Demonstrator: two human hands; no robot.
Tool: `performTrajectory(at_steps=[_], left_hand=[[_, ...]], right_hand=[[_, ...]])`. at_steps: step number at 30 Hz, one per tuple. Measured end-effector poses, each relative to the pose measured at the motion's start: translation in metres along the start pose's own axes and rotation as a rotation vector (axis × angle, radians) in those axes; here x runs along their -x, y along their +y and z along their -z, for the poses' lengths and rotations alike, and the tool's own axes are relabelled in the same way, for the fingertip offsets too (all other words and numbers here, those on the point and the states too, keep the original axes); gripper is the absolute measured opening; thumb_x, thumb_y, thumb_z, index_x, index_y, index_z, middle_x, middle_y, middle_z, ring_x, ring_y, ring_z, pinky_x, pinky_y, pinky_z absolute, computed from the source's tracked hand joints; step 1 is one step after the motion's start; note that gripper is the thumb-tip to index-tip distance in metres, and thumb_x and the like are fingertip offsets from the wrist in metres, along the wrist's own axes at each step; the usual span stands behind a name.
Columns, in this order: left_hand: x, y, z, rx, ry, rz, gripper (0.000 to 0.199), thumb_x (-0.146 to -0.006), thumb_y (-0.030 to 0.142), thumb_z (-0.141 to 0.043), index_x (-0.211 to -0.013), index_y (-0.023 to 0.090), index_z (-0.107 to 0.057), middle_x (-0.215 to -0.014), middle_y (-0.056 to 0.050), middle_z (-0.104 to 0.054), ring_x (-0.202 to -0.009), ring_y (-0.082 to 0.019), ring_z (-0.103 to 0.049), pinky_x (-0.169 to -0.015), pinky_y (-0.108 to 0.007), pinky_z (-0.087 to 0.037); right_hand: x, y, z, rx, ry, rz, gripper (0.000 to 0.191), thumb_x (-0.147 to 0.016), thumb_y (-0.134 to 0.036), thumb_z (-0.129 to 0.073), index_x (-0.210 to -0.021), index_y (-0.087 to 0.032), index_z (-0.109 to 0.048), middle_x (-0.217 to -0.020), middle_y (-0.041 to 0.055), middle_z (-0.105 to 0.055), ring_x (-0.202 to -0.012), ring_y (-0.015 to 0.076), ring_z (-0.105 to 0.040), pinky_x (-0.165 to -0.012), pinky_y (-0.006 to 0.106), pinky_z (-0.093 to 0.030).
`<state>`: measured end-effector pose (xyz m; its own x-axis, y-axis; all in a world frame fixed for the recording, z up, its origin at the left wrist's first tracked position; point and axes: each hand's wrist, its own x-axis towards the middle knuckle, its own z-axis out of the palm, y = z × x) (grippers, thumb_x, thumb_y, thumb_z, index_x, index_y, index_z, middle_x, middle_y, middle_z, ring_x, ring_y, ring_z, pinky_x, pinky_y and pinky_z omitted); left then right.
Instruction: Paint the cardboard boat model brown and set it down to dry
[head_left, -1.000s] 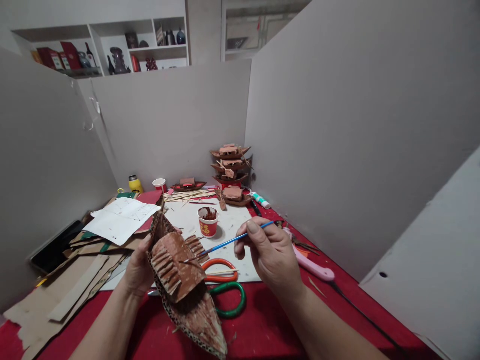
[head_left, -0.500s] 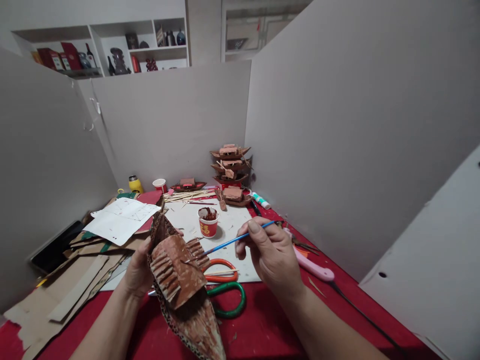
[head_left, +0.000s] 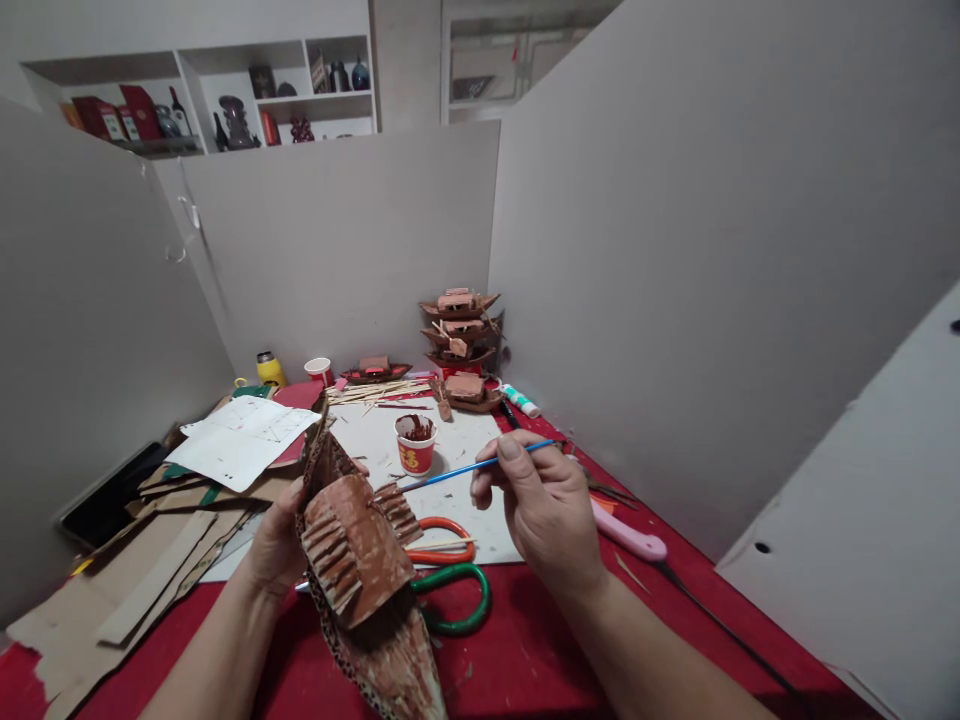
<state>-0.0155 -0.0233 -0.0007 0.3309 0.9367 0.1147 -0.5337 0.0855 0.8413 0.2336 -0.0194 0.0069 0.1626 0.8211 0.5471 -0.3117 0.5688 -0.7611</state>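
Observation:
My left hand (head_left: 279, 538) grips a brown-painted cardboard model boat (head_left: 358, 545) by its far side, and some of its fingers are hidden behind the hull. The boat is tilted, with its corrugated edge toward me and pale patches showing through the paint. Between the thumb and fingers of my right hand (head_left: 541, 505) is a blue paintbrush (head_left: 457, 472). Its tip is at the ridged strip on the right of the boat's canopy. Just beyond stands a red and white paper cup (head_left: 415, 446) with dark brown paint in it. Scissors (head_left: 457, 598) with green and orange handles lie partly under the boat.
Several finished model boats (head_left: 461, 345) are stacked at the back, near thin wooden sticks (head_left: 382, 391). Cardboard scraps (head_left: 161, 575) and a white paper sheet (head_left: 244, 440) lie to the left. A pink-handled glue gun (head_left: 630, 530) with a cord rests at right. Grey panels enclose the table.
The brush tip has moved from the middle of the canopy up and right to its ridged strip. My right hand shifted slightly; the boat stays held in my left.

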Motion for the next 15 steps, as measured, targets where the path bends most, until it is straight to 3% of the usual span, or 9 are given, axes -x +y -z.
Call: performTrajectory(at_steps=[9, 15], left_hand=[[-0.0007, 0.0001, 0.0023, -0.005, 0.027, -0.030, 0.049, -0.075, 0.054, -0.069, -0.110, 0.020, -0.074, -0.114, -0.008, -0.075, -0.118, -0.034, -0.063, -0.105, -0.044, -0.045], [-0.0008, -0.0001, 0.0015, -0.005, 0.031, -0.036, 0.049, -0.072, 0.052, -0.071, -0.108, 0.020, -0.075, -0.111, -0.008, -0.077, -0.117, -0.035, -0.064, -0.107, -0.045, -0.044]], right_hand=[[0.0003, -0.0009, 0.0008, -0.029, 0.015, 0.010, 0.029, -0.093, -0.042, -0.063, -0.076, -0.019, -0.067, -0.053, -0.0024, -0.063, -0.047, 0.0113, -0.059, -0.047, 0.022, -0.048], [0.0000, 0.0011, 0.0016, -0.059, -0.041, -0.028, 0.026, -0.092, -0.041, -0.065, -0.078, -0.019, -0.068, -0.057, -0.0027, -0.064, -0.047, 0.0108, -0.060, -0.046, 0.021, -0.048]])
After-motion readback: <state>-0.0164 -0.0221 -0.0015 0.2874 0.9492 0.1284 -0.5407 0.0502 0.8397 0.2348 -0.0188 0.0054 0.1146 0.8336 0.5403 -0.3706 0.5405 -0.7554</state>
